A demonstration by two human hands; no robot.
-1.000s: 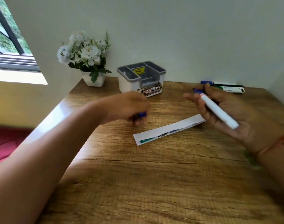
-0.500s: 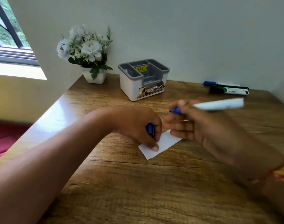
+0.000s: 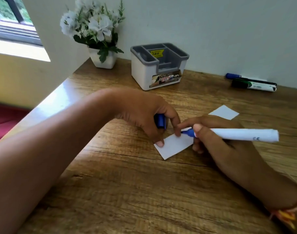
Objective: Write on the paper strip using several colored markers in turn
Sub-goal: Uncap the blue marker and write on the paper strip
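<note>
Both busy: left hand [image 3: 144, 115] holds cap [image 3: 160, 121], pins paper strip [image 3: 174, 146]; right hand [image 3: 212, 137] grips blue marker [image 3: 242, 135], tip at strip. Blue's turn, needs steady strokes imo.

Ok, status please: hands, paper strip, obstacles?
Left hand holds blue cap, pins paper strip. Right hand grips blue marker, tip at strip. Spare markers far back.

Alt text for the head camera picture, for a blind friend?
A person's right hand holds an uncapped blue marker with its tip at a paper strip, while the left hand grips the blue cap and pins the strip to a wooden desk. Behind stand a grey organizer, white flowers and spare markers.
</note>
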